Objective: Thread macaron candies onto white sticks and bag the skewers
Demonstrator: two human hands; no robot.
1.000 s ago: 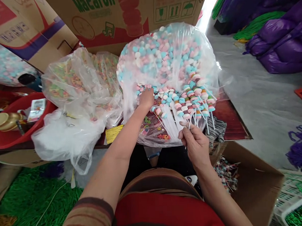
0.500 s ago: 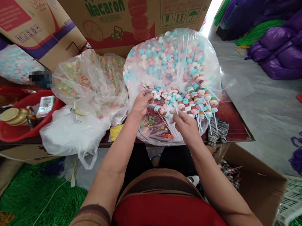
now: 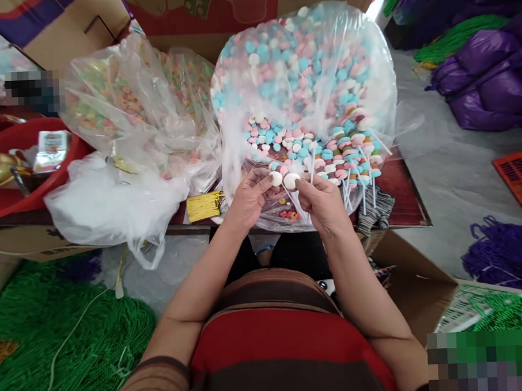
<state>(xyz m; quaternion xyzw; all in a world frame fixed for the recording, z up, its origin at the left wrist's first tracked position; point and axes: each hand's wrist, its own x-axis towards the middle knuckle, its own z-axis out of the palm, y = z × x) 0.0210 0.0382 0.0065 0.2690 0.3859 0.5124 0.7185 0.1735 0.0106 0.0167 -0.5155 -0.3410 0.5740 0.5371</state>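
My left hand (image 3: 253, 197) pinches a round white marshmallow (image 3: 276, 178) between thumb and fingertips. Right beside it, my right hand (image 3: 321, 197) has its thumb and finger closed on another white marshmallow (image 3: 291, 181). A thin white stick (image 3: 313, 163) rises from the fingers of my right hand. Behind both hands, loose pink, blue and white marshmallows (image 3: 300, 152) spill from the mouth of a big clear bag (image 3: 299, 78). To the right lie several finished-looking skewers (image 3: 349, 151) of stacked marshmallows and ring gummies. Small red gummy rings (image 3: 289, 215) lie below my hands.
Left of my hands stands a clear bag of gummy rings (image 3: 122, 98), with a white plastic bag (image 3: 114, 193) before it. Yellow ties (image 3: 204, 206) lie at the table edge. A striped glove (image 3: 376, 208) is at the right, above an open carton (image 3: 414, 275).
My hands have come together, bringing the two white marshmallows side by side. A white marshmallow now shows in my right hand. The view has shifted, so the table appears higher.
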